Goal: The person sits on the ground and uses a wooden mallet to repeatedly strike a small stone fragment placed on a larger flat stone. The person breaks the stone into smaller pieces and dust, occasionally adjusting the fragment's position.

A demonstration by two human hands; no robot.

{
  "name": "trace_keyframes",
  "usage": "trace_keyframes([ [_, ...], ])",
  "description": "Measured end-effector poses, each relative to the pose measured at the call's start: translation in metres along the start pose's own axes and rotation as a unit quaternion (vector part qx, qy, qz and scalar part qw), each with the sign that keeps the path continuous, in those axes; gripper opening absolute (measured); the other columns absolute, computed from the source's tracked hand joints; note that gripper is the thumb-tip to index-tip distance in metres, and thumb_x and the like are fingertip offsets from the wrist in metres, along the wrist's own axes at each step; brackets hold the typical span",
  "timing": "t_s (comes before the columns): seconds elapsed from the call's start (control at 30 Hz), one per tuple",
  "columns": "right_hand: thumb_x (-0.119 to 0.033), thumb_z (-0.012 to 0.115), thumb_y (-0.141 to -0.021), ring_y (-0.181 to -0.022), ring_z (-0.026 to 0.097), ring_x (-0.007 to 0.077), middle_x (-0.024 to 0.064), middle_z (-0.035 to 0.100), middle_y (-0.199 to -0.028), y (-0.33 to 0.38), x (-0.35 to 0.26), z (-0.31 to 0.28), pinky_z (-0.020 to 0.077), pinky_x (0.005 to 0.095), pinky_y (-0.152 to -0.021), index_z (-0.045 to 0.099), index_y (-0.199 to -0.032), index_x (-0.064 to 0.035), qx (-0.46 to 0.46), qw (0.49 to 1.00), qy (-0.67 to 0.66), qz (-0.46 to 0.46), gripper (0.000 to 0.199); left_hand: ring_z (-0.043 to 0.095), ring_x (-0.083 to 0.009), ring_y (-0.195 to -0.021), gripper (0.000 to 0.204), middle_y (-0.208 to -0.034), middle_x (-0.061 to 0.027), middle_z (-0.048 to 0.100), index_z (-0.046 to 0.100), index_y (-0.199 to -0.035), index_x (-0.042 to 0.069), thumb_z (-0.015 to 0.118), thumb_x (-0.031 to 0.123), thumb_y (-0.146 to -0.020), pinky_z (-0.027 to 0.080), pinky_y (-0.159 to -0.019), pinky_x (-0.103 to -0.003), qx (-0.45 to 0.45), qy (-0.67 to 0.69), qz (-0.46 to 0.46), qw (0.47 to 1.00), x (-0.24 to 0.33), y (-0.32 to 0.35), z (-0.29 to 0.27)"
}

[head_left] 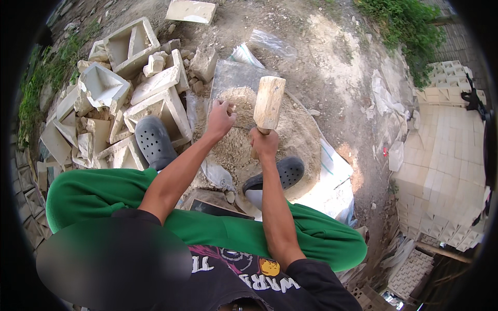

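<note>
My right hand (265, 143) is wrapped round the short handle of a wooden mallet (270, 102). The mallet's thick, pale, block-like head points up and away from me. My left hand (221, 120) is closed, fingers curled over a heap of crumbled pale rubble (241, 97). A small tan bit shows at its fingertips, too small to name. Beneath the far part of the heap lies a flat grey slab (236, 73). Crumbs and powder spread around both hands, over a white sheet (332, 173).
Broken pale box-shaped blocks (106, 85) are piled at the left. My grey clogs (154, 141) stand on either side of the rubble. A loose pale block (191, 11) lies at the far edge. Stacked pale blocks (430, 160) rise at the right, below green plants (402, 31).
</note>
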State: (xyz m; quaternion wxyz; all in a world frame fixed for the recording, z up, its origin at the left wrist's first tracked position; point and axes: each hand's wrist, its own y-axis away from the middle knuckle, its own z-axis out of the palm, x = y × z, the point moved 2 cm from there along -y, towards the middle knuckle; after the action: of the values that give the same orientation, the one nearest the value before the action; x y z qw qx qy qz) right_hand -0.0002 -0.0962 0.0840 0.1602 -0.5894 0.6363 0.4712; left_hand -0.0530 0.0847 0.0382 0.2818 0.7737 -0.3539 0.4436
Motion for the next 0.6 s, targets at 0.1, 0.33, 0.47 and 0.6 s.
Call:
trace_keyframes([
  [0.1, -0.032, 0.074, -0.073, -0.066, 0.072, 0.0274, 0.0154, 0.072, -0.072, 0.0, -0.005, 0.001, 0.0554, 0.0403, -0.069, 0.073, -0.083, 0.0012, 0.0, 0.998, 0.004, -0.069, 0.034, 0.065, -0.0344, -0.093, 0.033, -0.115, -0.0192, 0.057, 0.067, -0.111, 0.002, 0.072, 0.008, -0.079, 0.054, -0.087, -0.042, -0.004, -0.02, 0.004, 1.0, 0.0, -0.001, 0.001],
  [0.33, -0.028, 0.075, -0.074, -0.059, 0.07, 0.021, 0.0104, 0.071, -0.068, -0.001, 0.028, 0.019, 0.056, 0.0375, -0.062, 0.075, -0.084, 0.0001, -0.077, 0.99, 0.114, 0.044, 0.03, 0.064, -0.0344, -0.091, 0.036, -0.116, -0.0185, 0.056, 0.066, -0.112, 0.002, 0.07, 0.002, -0.077, 0.055, -0.082, -0.041, 0.043, -0.133, 0.126, 0.982, -0.007, 0.008, -0.004],
  [0.47, -0.021, 0.075, -0.074, -0.056, 0.067, 0.0184, 0.0087, 0.067, -0.064, -0.002, 0.011, 0.01, 0.0535, 0.0346, -0.055, 0.071, -0.079, 0.0029, -0.052, 0.997, 0.044, 0.032, 0.025, 0.064, -0.0352, -0.094, 0.034, -0.114, -0.0178, 0.058, 0.067, -0.111, 0.003, 0.069, 0.003, -0.077, 0.055, -0.083, -0.041, -0.003, -0.095, 0.059, 0.994, -0.012, 0.006, -0.004],
  [0.6, -0.016, 0.074, -0.076, -0.053, 0.063, 0.0174, 0.0066, 0.063, -0.062, 0.006, -0.014, -0.01, 0.0513, 0.0341, -0.051, 0.067, -0.079, 0.002, -0.026, 0.997, -0.069, 0.031, 0.02, 0.066, -0.0332, -0.09, 0.031, -0.109, -0.0176, 0.059, 0.067, -0.11, 0.003, 0.068, 0.004, -0.079, 0.055, -0.082, -0.04, -0.015, -0.081, 0.052, 0.995, 0.0, 0.002, 0.0],
])
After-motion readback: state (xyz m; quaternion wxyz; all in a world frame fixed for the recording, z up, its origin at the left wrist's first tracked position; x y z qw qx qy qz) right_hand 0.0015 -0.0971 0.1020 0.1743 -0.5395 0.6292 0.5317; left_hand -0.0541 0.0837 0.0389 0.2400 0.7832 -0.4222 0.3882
